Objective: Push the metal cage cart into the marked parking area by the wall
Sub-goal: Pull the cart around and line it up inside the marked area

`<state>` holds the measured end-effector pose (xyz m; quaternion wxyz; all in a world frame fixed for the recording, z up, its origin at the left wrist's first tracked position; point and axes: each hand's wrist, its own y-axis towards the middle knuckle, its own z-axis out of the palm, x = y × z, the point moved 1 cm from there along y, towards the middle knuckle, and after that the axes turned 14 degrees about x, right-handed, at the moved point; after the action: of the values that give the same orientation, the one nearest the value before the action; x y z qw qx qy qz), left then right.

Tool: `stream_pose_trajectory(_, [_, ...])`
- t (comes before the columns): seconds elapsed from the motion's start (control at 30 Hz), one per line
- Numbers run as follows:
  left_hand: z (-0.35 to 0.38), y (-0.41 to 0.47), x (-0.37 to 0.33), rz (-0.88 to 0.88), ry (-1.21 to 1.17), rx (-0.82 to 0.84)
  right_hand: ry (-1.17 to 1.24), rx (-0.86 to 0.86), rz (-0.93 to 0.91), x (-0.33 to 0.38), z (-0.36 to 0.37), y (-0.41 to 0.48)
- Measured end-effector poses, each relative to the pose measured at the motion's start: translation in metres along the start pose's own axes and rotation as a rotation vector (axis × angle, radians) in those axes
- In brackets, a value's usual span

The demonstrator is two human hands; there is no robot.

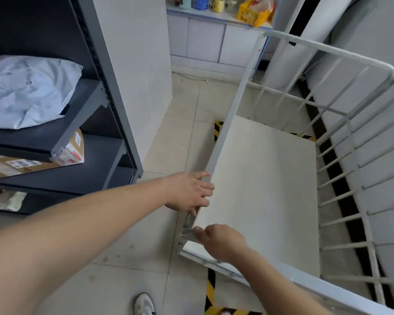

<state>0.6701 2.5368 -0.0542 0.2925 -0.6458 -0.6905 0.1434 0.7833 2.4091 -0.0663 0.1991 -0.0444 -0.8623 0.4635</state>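
Shelving left of cage cart.

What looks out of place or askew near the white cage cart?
The white metal cage cart sits skewed across the yellow-and-black striped floor tape, its near corner over the line. Both hands, left hand and right hand, rest on that corner. Nothing looks spilled or damaged.

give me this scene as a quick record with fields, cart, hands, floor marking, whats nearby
cart: white metal cage cart, barred side by the wall, pale flat base bare
left hand: left hand on the cart's upright corner post
right hand: right hand gripping the cart's lower frame near the same corner
floor marking: yellow and black striped tape showing at the cart's near and far edges
nearby: dark metal shelving unit holding a grey plastic mailer bag and a cardboard box
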Motion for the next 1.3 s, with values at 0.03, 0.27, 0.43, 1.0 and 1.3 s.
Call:
stream_pose_trajectory(0.03, [-0.003,0.001,0.004,0.0,-0.004,0.028,-0.013,-0.019,0.011,0.001,0.001,-0.001])
stream_pose_trajectory(0.27, [-0.014,0.003,0.009,0.009,-0.072,0.1,-0.052,-0.128,0.048,0.005,0.007,-0.005])
stream_pose_trajectory(0.43, [-0.016,0.008,0.013,0.073,-0.031,0.108,-0.055,-0.264,0.1,0.007,0.013,-0.003])
stream_pose_trajectory(1.0, [-0.019,0.039,0.025,0.334,-0.051,0.205,-0.124,-0.372,0.229,0.011,0.018,-0.009])
stream_pose_trajectory(1.3, [-0.017,0.039,0.026,0.348,-0.068,0.192,-0.163,-0.424,0.23,0.006,0.024,-0.001])
